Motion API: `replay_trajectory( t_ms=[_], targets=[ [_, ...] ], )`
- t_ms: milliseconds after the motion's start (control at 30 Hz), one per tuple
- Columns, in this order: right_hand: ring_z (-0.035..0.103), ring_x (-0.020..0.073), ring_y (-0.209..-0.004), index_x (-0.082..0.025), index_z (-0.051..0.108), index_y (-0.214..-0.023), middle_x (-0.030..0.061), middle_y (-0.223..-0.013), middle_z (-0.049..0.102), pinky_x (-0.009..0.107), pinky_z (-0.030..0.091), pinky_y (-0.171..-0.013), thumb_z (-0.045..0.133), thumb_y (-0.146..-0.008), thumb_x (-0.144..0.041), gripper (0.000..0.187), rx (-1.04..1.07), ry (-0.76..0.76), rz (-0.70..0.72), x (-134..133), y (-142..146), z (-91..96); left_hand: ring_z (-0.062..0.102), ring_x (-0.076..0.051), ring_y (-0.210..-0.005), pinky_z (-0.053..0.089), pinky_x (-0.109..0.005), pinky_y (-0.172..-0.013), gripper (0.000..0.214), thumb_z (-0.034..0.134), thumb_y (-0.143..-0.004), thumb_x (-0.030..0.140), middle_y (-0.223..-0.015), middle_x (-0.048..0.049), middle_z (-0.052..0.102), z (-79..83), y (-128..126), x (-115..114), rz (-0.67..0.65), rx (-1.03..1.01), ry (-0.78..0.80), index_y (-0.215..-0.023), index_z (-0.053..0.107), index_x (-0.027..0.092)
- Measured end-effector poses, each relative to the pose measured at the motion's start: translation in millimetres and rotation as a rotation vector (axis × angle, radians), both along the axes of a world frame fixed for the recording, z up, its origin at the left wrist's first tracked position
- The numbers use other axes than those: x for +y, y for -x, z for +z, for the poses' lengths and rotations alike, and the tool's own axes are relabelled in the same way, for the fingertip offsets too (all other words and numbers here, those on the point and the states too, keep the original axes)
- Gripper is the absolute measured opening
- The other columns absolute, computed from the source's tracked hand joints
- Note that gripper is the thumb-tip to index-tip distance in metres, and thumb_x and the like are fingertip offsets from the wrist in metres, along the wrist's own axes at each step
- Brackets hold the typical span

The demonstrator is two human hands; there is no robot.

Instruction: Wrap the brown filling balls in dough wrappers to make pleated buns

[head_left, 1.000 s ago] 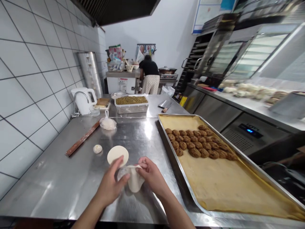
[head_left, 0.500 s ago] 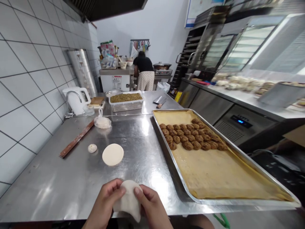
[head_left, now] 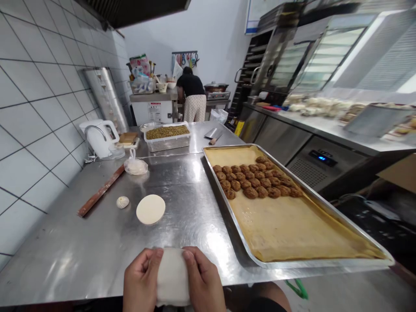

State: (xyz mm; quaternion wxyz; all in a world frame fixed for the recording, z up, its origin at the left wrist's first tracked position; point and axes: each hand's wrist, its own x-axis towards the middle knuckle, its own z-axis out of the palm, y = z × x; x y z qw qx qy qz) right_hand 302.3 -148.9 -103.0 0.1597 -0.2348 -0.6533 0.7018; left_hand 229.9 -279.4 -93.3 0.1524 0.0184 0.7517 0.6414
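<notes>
Our left hand (head_left: 141,279) and right hand (head_left: 205,279) grip opposite sides of a pale dough sheet (head_left: 173,277) at the near edge of the steel worktop (head_left: 104,255). Beyond it we have a flat dough wrapper (head_left: 151,209) with a small pleated dough ball (head_left: 122,202) near it; browned patties (head_left: 251,193) sit on a lined tray (head_left: 292,234) to our right.
</notes>
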Motion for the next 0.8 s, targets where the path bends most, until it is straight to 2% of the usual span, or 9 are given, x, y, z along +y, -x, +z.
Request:
replay_trajectory(
  t_ms=[100,167,233,333,467,567,600,700,800],
  targets=[
    [0.056,0.0167,-0.067,-0.019,0.07,-0.093,0.0015,-0.074,0.066,0.024,0.044,-0.059,0.058,-0.096,-0.064,0.046,0.038,0.106,0.012,1,3,1.7,0.048,-0.012,-0.054,0.04,-0.02,-0.05,0.057,0.069,-0.081,0.073,-0.056,0.0019,0.054,-7.3,-1,0,-0.063,-0.036,-0.131,-0.067,0.063,0.018],
    [0.054,0.0158,-0.064,-0.018,0.07,-0.089,0.0007,-0.071,0.064,0.024,0.043,-0.057,0.064,-0.092,-0.064,0.047,0.023,0.178,0.005,-2,5,1.3,0.054,-0.014,-0.059,0.044,-0.021,-0.055,0.053,0.067,-0.084,0.071,-0.063,0.0003,0.062,-8.7,-4,1,-0.061,0.015,-0.084,-0.081,0.07,0.018],
    [0.054,0.0161,-0.063,-0.017,0.071,-0.083,0.0009,-0.069,0.064,0.024,0.043,-0.056,0.068,-0.089,-0.063,0.046,-0.026,0.173,0.005,-5,6,-1.2,0.059,-0.016,-0.064,0.047,-0.021,-0.058,0.052,0.063,-0.087,0.07,-0.072,-0.0015,0.069,-9.1,-7,1,-0.055,0.093,0.042,-0.095,0.074,0.02],
    [0.059,0.0187,-0.068,-0.016,0.074,-0.082,0.0034,-0.072,0.069,0.026,0.045,-0.059,0.065,-0.093,-0.06,0.046,-0.086,0.063,0.005,-8,5,-6.2,0.064,-0.019,-0.069,0.05,-0.023,-0.061,0.055,0.056,-0.09,0.072,-0.08,-0.0031,0.075,-13.1,-10,0,-0.043,0.162,0.177,-0.1,0.075,0.022],
    [0.069,0.0215,-0.075,-0.019,0.077,-0.088,0.0042,-0.078,0.076,0.027,0.05,-0.066,0.056,-0.102,-0.052,0.042,-0.086,-0.178,0.067,2,10,-8.5,0.069,-0.021,-0.072,0.053,-0.024,-0.061,0.062,0.053,-0.089,0.077,-0.082,-0.004,0.077,-28.3,-13,-3,0.0,0.101,0.166,-0.102,0.074,0.021],
    [0.076,0.0251,-0.091,-0.021,0.079,-0.1,0.0065,-0.096,0.082,0.032,0.056,-0.082,0.062,-0.099,-0.039,0.025,-0.054,-0.39,0.135,16,27,-13.6,0.067,-0.019,-0.059,0.051,-0.026,-0.051,0.062,0.053,-0.092,0.074,-0.087,-0.0043,0.077,-43.6,-7,-10,-0.013,0.071,0.189,-0.12,0.069,0.021],
    [0.076,0.0273,-0.098,-0.021,0.079,-0.108,0.0082,-0.106,0.082,0.035,0.056,-0.089,0.067,-0.095,-0.033,0.021,-0.048,-0.43,0.133,21,33,-17.6,0.067,-0.018,-0.058,0.053,-0.027,-0.052,0.059,0.053,-0.094,0.07,-0.094,-0.0057,0.078,-48.9,-3,-14,-0.014,0.128,0.23,-0.124,0.067,0.022],
    [0.072,0.0309,-0.116,-0.02,0.07,-0.132,0.0119,-0.128,0.076,0.044,0.053,-0.105,0.073,-0.084,-0.019,0.048,-0.037,-0.468,0.118,29,39,-36.8,0.076,-0.023,-0.087,0.063,-0.034,-0.073,0.04,0.056,-0.098,0.051,-0.122,-0.0106,0.074,-64.6,12,-32,-0.026,0.568,0.435,-0.127,0.067,0.025],
    [0.07,0.0283,-0.117,-0.021,0.061,-0.143,0.0118,-0.13,0.073,0.044,0.056,-0.104,0.063,-0.09,-0.018,0.053,0.02,-0.566,0.109,26,30,-58.7,0.072,-0.025,-0.116,0.061,-0.036,-0.094,0.033,0.062,-0.096,0.028,-0.128,-0.0098,0.073,-77.4,22,-50,-0.233,1.131,0.586,-0.129,0.069,0.027]
  ],
)
